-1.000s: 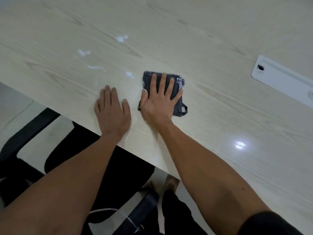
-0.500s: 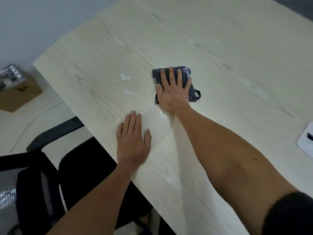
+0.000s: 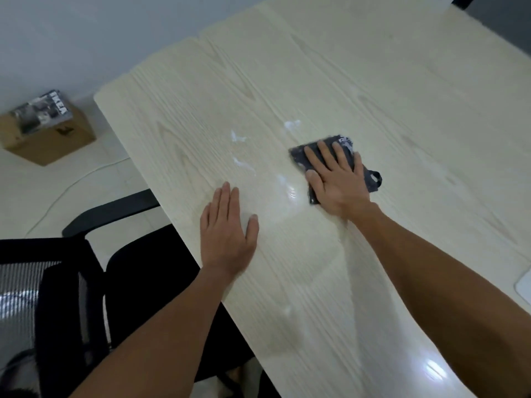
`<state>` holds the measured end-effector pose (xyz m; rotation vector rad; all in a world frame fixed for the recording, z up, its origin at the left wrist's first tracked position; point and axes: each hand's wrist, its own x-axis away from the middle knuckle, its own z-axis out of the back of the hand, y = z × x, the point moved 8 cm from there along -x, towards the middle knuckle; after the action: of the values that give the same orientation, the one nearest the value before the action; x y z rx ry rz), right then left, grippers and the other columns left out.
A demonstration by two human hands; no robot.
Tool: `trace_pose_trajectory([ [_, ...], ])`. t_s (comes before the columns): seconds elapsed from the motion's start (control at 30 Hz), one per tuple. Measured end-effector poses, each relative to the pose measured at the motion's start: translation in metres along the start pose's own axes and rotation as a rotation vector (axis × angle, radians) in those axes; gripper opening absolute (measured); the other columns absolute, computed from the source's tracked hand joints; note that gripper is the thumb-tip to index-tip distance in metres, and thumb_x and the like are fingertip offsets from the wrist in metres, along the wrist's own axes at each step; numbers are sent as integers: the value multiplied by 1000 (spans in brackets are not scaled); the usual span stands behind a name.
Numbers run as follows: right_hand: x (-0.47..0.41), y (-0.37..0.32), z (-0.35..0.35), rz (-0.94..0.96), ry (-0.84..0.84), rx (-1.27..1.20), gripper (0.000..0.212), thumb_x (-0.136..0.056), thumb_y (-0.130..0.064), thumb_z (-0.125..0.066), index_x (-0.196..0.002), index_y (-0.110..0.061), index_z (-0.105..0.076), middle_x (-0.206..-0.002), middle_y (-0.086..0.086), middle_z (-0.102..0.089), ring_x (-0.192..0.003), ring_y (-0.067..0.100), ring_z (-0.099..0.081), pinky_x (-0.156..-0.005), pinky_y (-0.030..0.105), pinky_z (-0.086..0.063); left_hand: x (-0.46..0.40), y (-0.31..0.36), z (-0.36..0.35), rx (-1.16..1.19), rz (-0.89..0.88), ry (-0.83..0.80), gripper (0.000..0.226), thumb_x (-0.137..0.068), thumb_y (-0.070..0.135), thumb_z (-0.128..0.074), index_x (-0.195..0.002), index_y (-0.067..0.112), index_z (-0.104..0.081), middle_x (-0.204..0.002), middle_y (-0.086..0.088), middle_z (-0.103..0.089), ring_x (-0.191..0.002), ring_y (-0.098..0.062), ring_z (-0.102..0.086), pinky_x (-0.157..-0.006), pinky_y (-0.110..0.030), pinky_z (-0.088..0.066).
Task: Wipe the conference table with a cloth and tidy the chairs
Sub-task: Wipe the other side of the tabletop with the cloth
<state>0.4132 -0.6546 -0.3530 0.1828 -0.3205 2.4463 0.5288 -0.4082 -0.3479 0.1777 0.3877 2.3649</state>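
We press our right hand (image 3: 337,179), fingers straight, flat on the dark cloth (image 3: 370,179) lying on the pale worktop (image 3: 402,96), beside white smears (image 3: 238,137). Our left hand (image 3: 227,234) rests spread flat near the edge, above a black chair (image 3: 138,271).

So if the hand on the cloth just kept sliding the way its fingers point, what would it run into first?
Probably the white smear just beyond the dark cloth that the right hand presses flat. Past it, only bare table shows.
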Motion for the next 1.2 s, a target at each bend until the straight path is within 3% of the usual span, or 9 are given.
trace_pose_trajectory([
  [0.17,-89,-23,17,-214,60,-99,62,-109,-51,-6,-167,-33,1,-176,-2,8,-161,29,12,-124,64,12,-34,-25,14,-31,28,5,74,-105,50,-39,-166,14,-16,-175,-2,-10,-161,-17,-5,-131,-40,-8],
  [0.33,-84,-82,6,88,22,-31,61,-110,-52,-8,-168,-33,-5,-177,-3,2,-162,26,7,-126,59,11,-50,-43,10,-35,66,-10,74,-106,49,-38,-166,13,-14,-175,-3,-9,-161,-18,-4,-131,-41,-6],
  [0.43,-40,-63,-2,213,20,13,58,-110,-54,-11,-167,-40,-9,-176,-9,-2,-162,20,3,-128,57,7,-65,-49,12,-37,71,-16,74,-106,49,-35,-166,13,-13,-175,-4,-8,-162,-18,-3,-131,-43,-5],
  [0.57,-78,-14,17,-63,25,-24,60,-110,-53,-9,-167,-37,-4,-176,-6,3,-162,23,7,-127,58,10,-75,-56,13,-62,84,-23,74,-106,52,-30,-166,14,-7,-176,-3,-3,-162,-17,2,-131,-44,-3],
  [0.67,-132,-39,24,-186,65,-68,62,-108,-52,-5,-167,-35,2,-176,-3,9,-161,27,13,-124,62,15,-76,-56,12,-79,69,-3,73,-107,52,-27,-166,13,-8,-175,-3,-4,-162,-17,2,-131,-43,-2],
  [0.83,-126,-134,5,151,39,-16,60,-110,-51,-10,-168,-33,-10,-177,-3,-3,-162,26,5,-126,60,10,-78,-60,10,-107,71,-14,70,-105,46,-20,-166,13,-10,-175,-3,-6,-162,-17,-1,-131,-44,-4],
  [0.97,-72,-108,-5,387,-4,53,56,-111,-53,-16,-165,-40,-16,-175,-9,-11,-163,21,-2,-129,57,2,-79,-61,10,-107,80,-1,68,-104,38,-23,-166,13,-15,-175,-3,-11,-162,-18,-6,-131,-45,-7],
  [1.1,-127,-50,24,2,41,18,59,-110,-51,-11,-167,-37,-6,-177,-5,-1,-162,25,4,-127,60,7,-79,-58,10,-87,79,-3,67,-104,37,-25,-166,13,-15,-175,-3,-11,-162,-17,-4,-131,-44,-5],
  [1.2,-182,-81,32,-135,75,-72,61,-109,-50,-8,-168,-33,-2,-176,-2,5,-162,28,10,-124,64,12,-81,-60,10,-102,82,-4,67,-105,37,-26,-166,13,-15,-175,-3,-10,-162,-17,-3,-131,-44,-5],
])
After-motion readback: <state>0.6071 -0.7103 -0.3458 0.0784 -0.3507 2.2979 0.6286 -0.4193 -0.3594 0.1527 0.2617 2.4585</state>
